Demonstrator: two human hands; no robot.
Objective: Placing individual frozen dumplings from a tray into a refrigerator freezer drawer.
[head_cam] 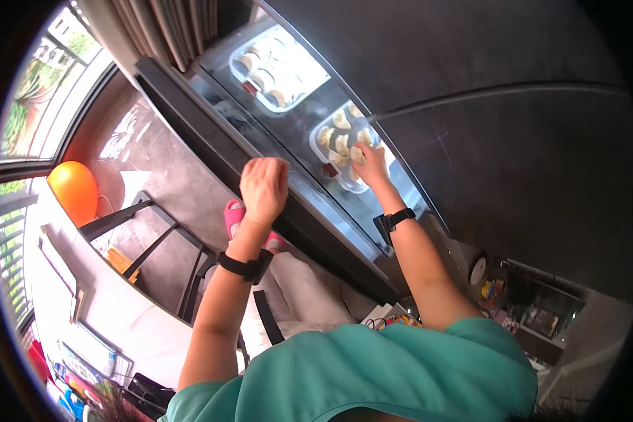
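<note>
My right hand (373,164) reaches into an open freezer drawer and pinches a pleated dumpling (357,155) over a clear plastic tray (316,138). Several more dumplings (341,143) lie in that tray, some partly covered by the hand. Farther back in the drawer, a second clear tray (280,109) holds more pale dumplings (264,79), washed out by bright light. Above the dark drawer front (200,132) is my left hand (264,191), its fingers curled in and its palm hidden. I cannot tell whether it touches the drawer.
Dark refrigerator doors (506,158) rise to the right of the drawer. On the left are a white table (132,306), a black metal frame (176,227) and an orange balloon (75,192). My feet in pink slippers (234,215) stand beside the drawer front.
</note>
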